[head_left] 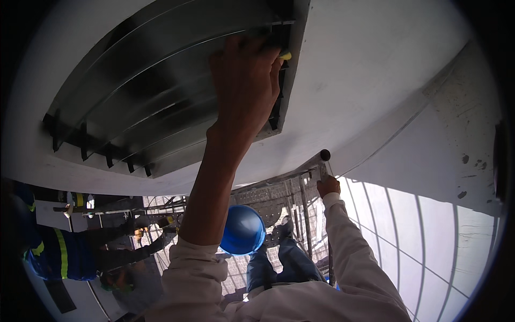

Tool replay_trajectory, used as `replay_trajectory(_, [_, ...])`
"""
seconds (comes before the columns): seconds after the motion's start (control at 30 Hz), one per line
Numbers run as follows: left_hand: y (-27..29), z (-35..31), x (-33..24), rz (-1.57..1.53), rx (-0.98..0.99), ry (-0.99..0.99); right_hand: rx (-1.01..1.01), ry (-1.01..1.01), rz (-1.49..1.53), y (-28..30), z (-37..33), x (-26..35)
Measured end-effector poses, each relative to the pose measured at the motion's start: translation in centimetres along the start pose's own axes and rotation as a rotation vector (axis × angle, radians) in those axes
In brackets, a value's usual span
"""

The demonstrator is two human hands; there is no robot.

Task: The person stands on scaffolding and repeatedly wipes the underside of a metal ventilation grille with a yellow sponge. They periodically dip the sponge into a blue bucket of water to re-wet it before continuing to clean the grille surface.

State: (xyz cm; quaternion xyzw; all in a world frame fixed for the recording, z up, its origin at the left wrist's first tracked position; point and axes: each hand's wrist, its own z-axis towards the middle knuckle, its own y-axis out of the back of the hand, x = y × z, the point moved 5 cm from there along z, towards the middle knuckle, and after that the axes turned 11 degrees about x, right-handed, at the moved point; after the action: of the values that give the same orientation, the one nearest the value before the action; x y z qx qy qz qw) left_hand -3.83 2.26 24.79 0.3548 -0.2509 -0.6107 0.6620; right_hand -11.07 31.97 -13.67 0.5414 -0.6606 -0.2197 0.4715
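Observation:
My left hand (245, 72) reaches up to a dark louvred window (161, 70) with long slats. Its fingers are closed around something yellow that looks like a sponge (286, 56); only one end of it pokes out, beside the window's right side frame. Lower down on the right, my right hand (328, 186) is closed on a metal scaffold post (323, 170), just under the dark round end of a tube (325, 155). The fingers there are partly hidden.
Below my left forearm is a blue bucket (243, 231), near my legs on the scaffold's perforated metal deck (263, 203). At the lower left, another person in dark blue clothing with yellow-green stripes (61, 252) is by the rails. A white wall (365, 70) surrounds the window.

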Motion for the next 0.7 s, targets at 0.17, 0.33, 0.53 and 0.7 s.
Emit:
replay_trajectory(0.17, [1.8, -1.1, 1.4, -0.153, 0.027, -0.029, -0.007, 0.016, -0.057, 0.0, 1.4, 0.4])
replay_trajectory(0.33, [1.2, -0.5, 1.1, -0.198, -0.128, -0.046, -0.022, 0.041, -0.081, -0.1, 1.9, 0.2])
replay_trajectory(0.53, [5.0, -8.8, 9.4, -0.105, 0.023, 0.085, -0.049, 0.038, -0.028, 0.0, 1.7, 0.0])
replay_trajectory(0.7, [15.7, -15.7, 17.0, 0.264, 0.050, 0.611, -0.073, 0.024, -0.063, -0.1, 1.8, -0.1])
